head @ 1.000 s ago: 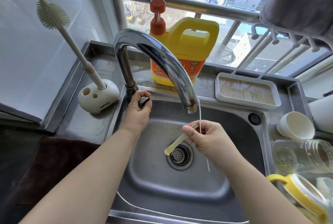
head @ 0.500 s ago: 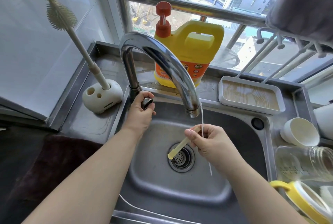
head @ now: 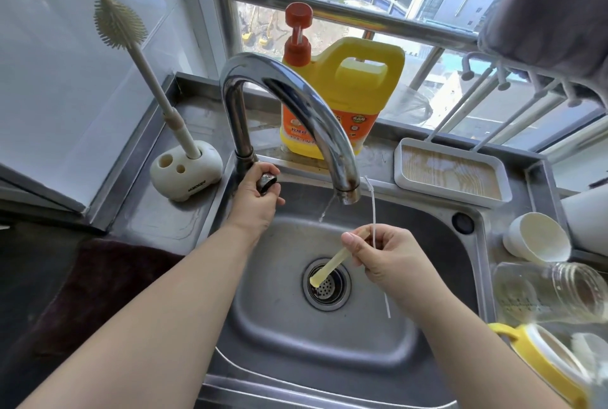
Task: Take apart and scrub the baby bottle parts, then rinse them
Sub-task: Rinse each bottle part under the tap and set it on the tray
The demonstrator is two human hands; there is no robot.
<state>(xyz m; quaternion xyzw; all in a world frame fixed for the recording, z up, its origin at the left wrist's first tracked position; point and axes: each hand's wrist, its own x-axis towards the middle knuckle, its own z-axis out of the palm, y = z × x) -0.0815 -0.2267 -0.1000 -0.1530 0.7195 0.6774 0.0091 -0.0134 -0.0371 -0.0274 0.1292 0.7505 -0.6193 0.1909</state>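
Your left hand (head: 255, 203) is gripping the tap handle (head: 267, 181); your right hand (head: 388, 254) is pinching the straw (head: 330, 269) and thin brush (head: 373, 211) under the faucet (head: 296, 102)

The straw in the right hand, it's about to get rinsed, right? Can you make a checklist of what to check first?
1. Water running: ok, a thin trickle falls from the faucet.
2. Straw held firmly: ok, the right hand pinches it near its upper end.
3. Straw under the water: not ok, it sits lower and to the right of the trickle.
4. Left hand on the tap handle: ok, its grip is around it.
5. Thin straw brush out of the way: not ok, it is held in the same hand beside the straw.
6. Straw clean inside: cannot tell.
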